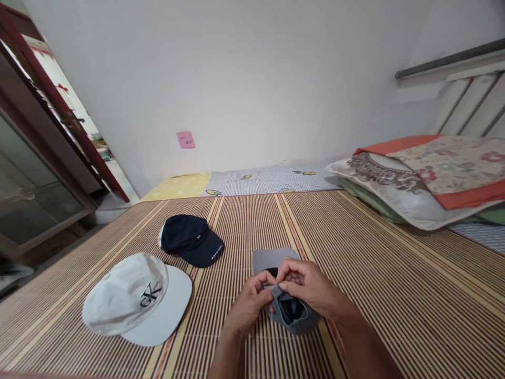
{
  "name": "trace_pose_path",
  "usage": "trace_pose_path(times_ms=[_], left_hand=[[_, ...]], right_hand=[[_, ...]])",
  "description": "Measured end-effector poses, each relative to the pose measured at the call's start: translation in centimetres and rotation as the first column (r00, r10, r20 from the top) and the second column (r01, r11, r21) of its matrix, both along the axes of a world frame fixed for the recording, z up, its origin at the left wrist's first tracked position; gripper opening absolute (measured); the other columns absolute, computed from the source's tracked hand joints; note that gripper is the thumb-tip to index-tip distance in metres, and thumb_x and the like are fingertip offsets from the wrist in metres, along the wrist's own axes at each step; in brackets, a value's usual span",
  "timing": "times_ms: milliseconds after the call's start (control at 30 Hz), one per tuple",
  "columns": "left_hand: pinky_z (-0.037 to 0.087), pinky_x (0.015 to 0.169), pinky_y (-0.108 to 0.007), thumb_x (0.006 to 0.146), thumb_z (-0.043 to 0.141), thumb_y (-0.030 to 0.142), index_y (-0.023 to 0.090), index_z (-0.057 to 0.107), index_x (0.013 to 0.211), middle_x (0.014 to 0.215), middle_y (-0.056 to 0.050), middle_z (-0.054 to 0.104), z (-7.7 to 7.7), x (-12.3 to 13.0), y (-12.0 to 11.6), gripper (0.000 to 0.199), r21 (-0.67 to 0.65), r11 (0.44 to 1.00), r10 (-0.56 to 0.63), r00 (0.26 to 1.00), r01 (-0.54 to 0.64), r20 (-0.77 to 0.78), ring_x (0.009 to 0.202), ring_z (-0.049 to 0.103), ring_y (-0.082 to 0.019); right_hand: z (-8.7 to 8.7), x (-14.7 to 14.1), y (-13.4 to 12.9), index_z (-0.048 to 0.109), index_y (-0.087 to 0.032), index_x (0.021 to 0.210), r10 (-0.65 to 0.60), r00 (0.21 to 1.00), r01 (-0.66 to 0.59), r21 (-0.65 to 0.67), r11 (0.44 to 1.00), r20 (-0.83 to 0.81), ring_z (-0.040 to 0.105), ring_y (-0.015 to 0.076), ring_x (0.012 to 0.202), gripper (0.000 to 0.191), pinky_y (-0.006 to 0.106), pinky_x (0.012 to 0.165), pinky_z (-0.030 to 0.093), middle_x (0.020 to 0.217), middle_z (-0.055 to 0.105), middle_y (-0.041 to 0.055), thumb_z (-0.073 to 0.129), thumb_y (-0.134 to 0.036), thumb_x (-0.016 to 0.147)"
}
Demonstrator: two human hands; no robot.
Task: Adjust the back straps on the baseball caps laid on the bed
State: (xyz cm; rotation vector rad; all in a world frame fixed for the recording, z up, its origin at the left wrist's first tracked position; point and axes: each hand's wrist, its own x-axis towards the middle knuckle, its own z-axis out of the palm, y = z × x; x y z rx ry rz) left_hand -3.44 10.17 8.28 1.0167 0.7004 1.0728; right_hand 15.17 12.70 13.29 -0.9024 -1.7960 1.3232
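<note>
A grey baseball cap (300,322) lies on the striped mat in front of me, its paler brim (270,258) pointing away. My left hand (250,300) pinches the cap's back strap from the left side. From the right, my right hand (305,284) is closed on the same strap with thumb and forefinger. Both sets of fingertips nearly meet there, and they hide part of the strap and its fastening. Below the strap, the cap's rear opening shows dark inside.
To the left sit a white cap (126,295) with black letters and a navy cap (185,234). The bamboo mat (236,231) spreads beneath everything. Pillows (394,184) are stacked at the right, by a headboard rail. A white wall (268,84) with a pink note (185,139) stands behind.
</note>
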Motion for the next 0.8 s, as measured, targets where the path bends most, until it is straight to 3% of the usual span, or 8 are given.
trace_pose_path(times_ms=[133,333,600,800], left_hand=[[0.037,0.048,-0.018,0.076,0.088,0.046,0.016,0.062,0.084,0.065,0.004,0.06,-0.03,0.09,-0.02,0.039,0.002,1.0,0.005,1.0,-0.005,0.005,0.048,0.046,-0.005],[0.036,0.049,-0.018,0.071,0.09,0.051,0.014,0.064,0.081,0.072,0.0,0.064,0.02,0.31,0.04,0.046,-0.015,1.0,0.003,0.995,-0.001,0.103,0.05,0.048,-0.005],[0.036,0.048,-0.017,0.07,0.092,0.049,0.015,0.063,0.081,0.07,-0.001,0.069,0.1,0.28,-0.06,0.046,-0.055,0.999,0.002,0.994,0.004,0.108,0.048,0.048,-0.004],[0.036,0.045,-0.016,0.066,0.094,0.049,0.015,0.063,0.082,0.064,0.003,0.063,0.48,0.31,-0.23,0.048,-0.065,0.998,0.007,0.995,-0.001,0.1,0.045,0.048,-0.004]], right_hand=[[0.25,0.14,-0.06,0.071,-0.021,0.086,0.013,1.0,-0.014,-0.025,1.0,-0.028,0.061,0.0154,0.074,0.006,0.028,0.069,0.045,0.08,0.067,0.0002,0.067,-0.024,0.083],[0.06,0.85,0.29,0.072,-0.021,0.094,0.018,0.996,-0.026,-0.098,0.995,-0.087,0.062,0.0151,0.071,0.021,0.029,0.069,0.048,0.077,0.066,-0.0005,0.07,-0.04,0.087],[0.09,0.13,0.07,0.068,-0.02,0.087,0.089,0.985,-0.11,-0.147,0.983,-0.147,0.061,0.0126,0.065,0.018,0.027,0.064,0.047,0.074,0.063,-0.0029,0.076,-0.036,0.081],[0.21,0.53,-0.16,0.067,-0.02,0.087,0.092,0.995,-0.095,-0.076,0.993,-0.042,0.052,0.0115,0.066,0.007,0.025,0.062,0.04,0.075,0.058,-0.0039,0.071,-0.025,0.083]])
